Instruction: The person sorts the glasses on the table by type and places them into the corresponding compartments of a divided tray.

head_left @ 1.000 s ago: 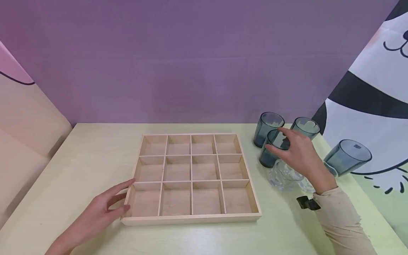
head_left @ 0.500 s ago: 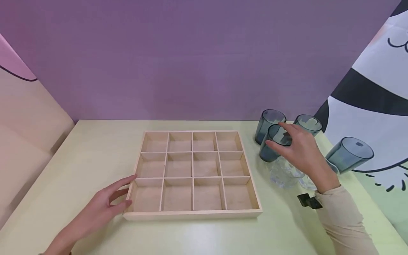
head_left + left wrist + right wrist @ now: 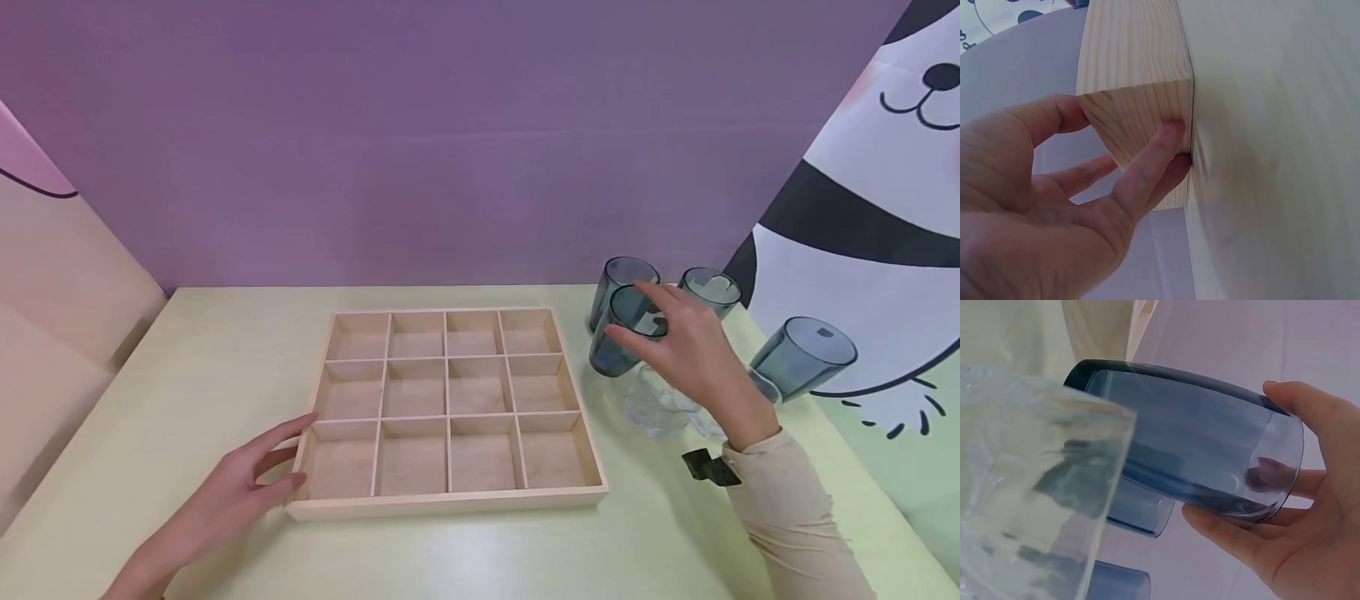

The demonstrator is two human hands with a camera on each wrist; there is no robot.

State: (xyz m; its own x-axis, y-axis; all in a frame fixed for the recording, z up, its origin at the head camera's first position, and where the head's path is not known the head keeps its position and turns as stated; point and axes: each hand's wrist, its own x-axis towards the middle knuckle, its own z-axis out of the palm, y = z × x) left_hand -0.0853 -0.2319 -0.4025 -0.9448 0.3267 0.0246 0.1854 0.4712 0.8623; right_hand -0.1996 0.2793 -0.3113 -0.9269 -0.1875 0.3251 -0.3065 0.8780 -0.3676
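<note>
In the head view, a wooden tray (image 3: pixel 450 502) divided into several square compartments lies on the table. My left hand (image 3: pixel 232 500) rests its thumb and fingers against the tray's left side; the left wrist view shows fingertips touching the tray wall (image 3: pixel 1138 47) near its corner. To the right of the tray, my right hand (image 3: pixel 693 350) grips a blue-tinted drinking glass (image 3: pixel 615 350) near its rim. The right wrist view shows the thumb and fingers (image 3: pixel 1225 534) on opposite sides of this glass (image 3: pixel 1179 431). Whether its base touches the table I cannot tell.
Two more blue glasses, one behind the held glass (image 3: pixel 606 296) and one farther right (image 3: pixel 712 287), stand close by. Another blue glass (image 3: pixel 802 358) is near the right table edge. Clear faceted glassware (image 3: pixel 652 408) sits under my right forearm, partly hidden. A purple backdrop (image 3: pixel 450 167) rises behind.
The gripped glass has shifted slightly left with my right hand, relative to the glass behind it. The view has moved a little; my left hand stays against the tray.
</note>
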